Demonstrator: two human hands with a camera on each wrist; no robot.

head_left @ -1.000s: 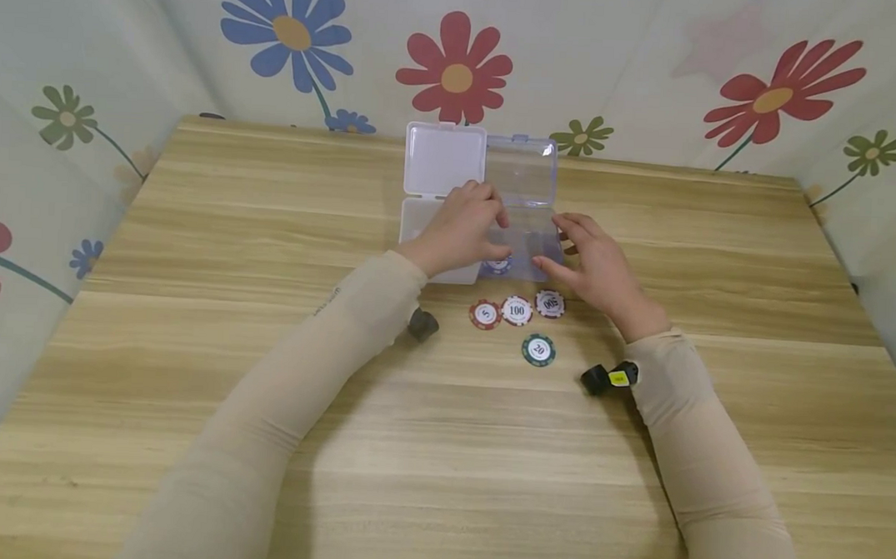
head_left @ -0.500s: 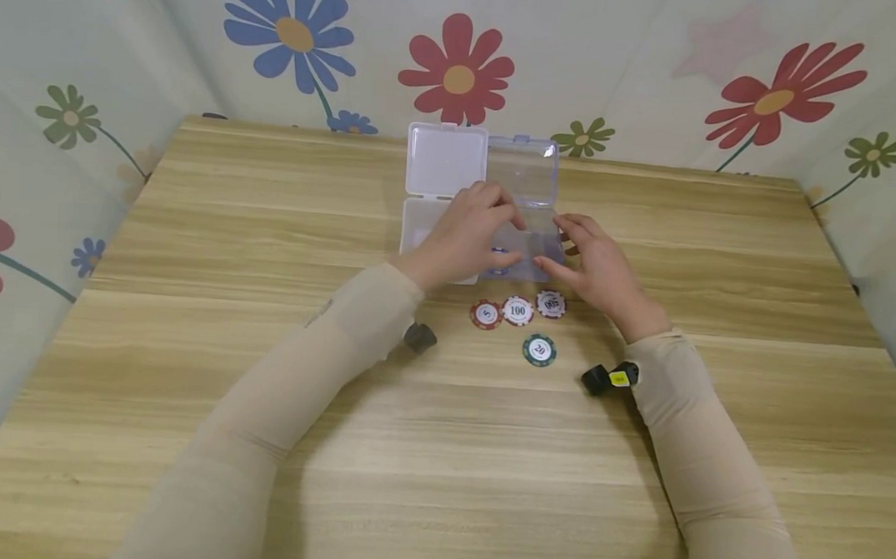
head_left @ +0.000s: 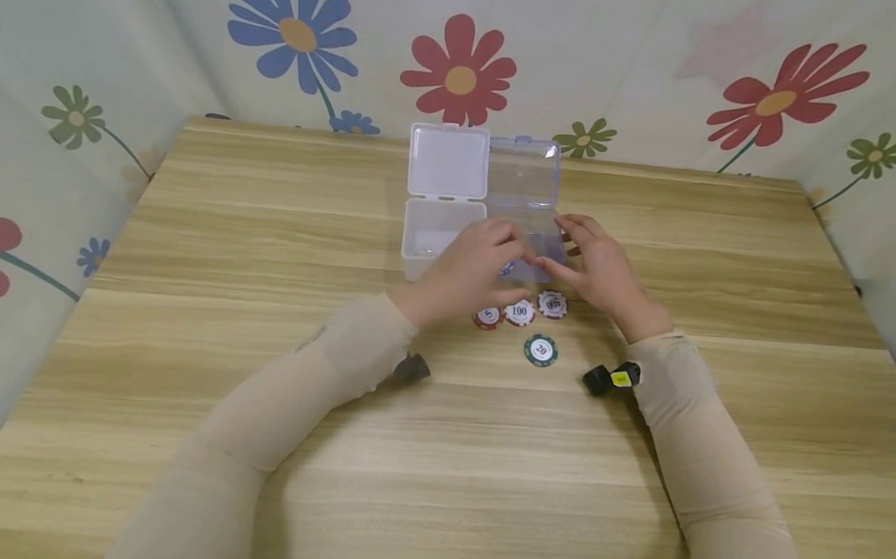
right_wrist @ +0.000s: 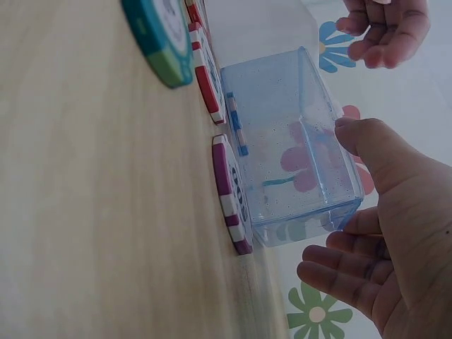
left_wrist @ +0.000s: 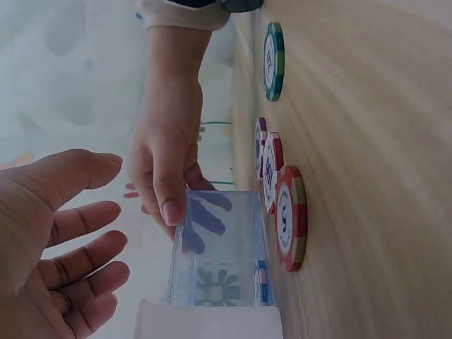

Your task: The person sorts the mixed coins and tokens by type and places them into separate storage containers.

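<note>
My right hand (head_left: 606,274) holds the right side of a clear bluish plastic box (right_wrist: 282,92), thumb at the front rim and fingers by the side wall. Inside that box lies a blue-and-white poker chip (right_wrist: 238,126). My left hand (head_left: 474,268) hovers over the front of the boxes, fingers loosely bent and nothing in them in the left wrist view. Just in front lie a red 5 chip (left_wrist: 291,219), a red-and-white 100 chip (head_left: 519,312) and a purplish 500 chip (right_wrist: 232,194). A green 20 chip (head_left: 541,350) lies closer to me.
Left of the bluish box stands a white translucent box (head_left: 413,267) with something small and pale inside. Both hinged lids stand raised at the back, the white lid (head_left: 449,160) and the clear lid (head_left: 523,173). A wooden table (head_left: 439,479) ends at a flower-patterned wall.
My left hand has moved right and toward me, from over the white box to above the front of the bluish box. My right hand has stayed in place on that box.
</note>
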